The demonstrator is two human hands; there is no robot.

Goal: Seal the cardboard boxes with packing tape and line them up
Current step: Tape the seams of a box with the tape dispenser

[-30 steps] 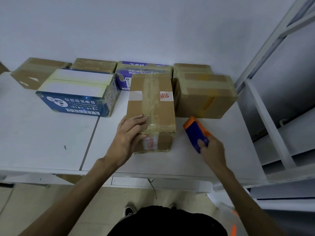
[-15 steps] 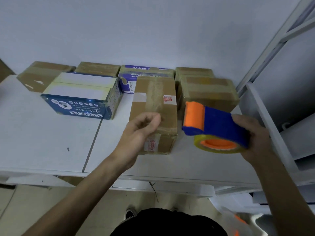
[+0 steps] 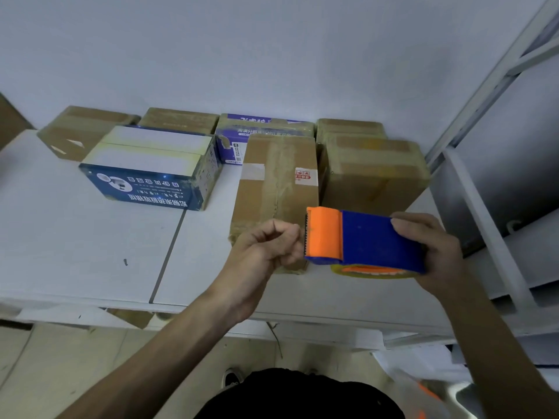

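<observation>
A tall brown cardboard box with clear tape along its top seam stands on the white table, just beyond my hands. My right hand grips a blue and orange tape dispenser above the table, its yellowish tape roll showing underneath. My left hand has curled fingers and pinches at the dispenser's toothed orange end, where the tape end comes out. The clear tape itself is hard to make out. Both hands hide the near end of the box.
A blue and white box lies to the left, a taped brown box to the right. A purple box and three brown boxes line the wall. A grey metal shelf frame borders the right.
My right hand lifted the dispenser off the table and turned it sideways. My left hand left the top of the box and moved right to the dispenser's orange end.
</observation>
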